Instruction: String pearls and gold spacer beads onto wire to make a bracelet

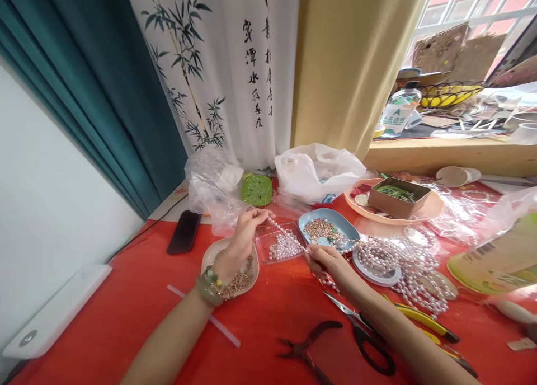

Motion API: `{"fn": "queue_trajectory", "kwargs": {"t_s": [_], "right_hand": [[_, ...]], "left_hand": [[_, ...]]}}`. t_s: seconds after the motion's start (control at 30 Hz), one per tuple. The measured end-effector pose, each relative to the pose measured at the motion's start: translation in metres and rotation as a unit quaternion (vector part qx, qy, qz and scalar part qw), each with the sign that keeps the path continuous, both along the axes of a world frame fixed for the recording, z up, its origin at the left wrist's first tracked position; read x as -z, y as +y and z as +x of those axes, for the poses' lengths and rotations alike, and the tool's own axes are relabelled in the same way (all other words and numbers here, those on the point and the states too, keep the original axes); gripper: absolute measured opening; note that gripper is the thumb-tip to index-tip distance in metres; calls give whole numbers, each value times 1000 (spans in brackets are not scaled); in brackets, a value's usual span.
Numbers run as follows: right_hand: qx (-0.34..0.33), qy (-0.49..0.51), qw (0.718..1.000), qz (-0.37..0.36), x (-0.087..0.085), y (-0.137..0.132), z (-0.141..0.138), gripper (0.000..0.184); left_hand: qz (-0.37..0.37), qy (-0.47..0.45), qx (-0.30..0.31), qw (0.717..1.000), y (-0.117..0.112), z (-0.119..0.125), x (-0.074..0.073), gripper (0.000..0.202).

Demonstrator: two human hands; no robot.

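Note:
A string of white pearl beads [285, 231] stretches between my two hands above a clear plastic tray [262, 254] of loose white beads. My left hand [243, 240] pinches its upper left end, with bangles and a beaded bracelet at the wrist. At the lower right end, my right hand [329, 262] is closed on the same strand. Below my left hand lies a cream dish [210, 255] of small gold beads. A blue dish [352, 228] of mixed gold, green and pearly beads sits just beyond my right hand.
Heaped pearl strands [403, 262] lie around a white spool on the right. Scissors [361, 329], black pliers [300, 348] and yellow-handled pliers [419, 316] are near my right forearm. A phone [183, 232], green dish [257, 190], plastic bag [319, 172] and tin [398, 203] stand further back.

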State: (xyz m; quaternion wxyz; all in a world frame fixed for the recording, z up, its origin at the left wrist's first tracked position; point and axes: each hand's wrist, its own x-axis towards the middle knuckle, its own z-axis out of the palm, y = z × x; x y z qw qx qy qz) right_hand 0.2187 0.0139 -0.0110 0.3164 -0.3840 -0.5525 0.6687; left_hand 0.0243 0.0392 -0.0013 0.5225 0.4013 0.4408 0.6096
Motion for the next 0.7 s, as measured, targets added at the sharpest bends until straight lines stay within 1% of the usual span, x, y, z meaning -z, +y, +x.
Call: {"fn": "queue_trajectory", "kwargs": {"t_s": [0.1,0.23,0.33,0.47,0.6,0.7], "right_hand": [[-23,14,1000,-8,0,-1,1,20],[-23,21,999,-26,0,-3,3,12],[-14,18,999,-26,-2,-4,2,14],[-7,16,1000,-9,-3,-5,0,17],[-27,22,999,5,-1,-5,0,19],[-35,28,999,1,1,-4,-1,15]], "left_hand": [[8,29,8,1000,-2,1,-5,8],[9,43,16,999,-4,3,-10,10],[0,41,20,999,-6,3,-11,11],[-15,29,29,999,-7,3,-13,11],[-18,21,47,999,-9,6,-15,12],[-12,23,59,998,-10,7,-17,14]]}}
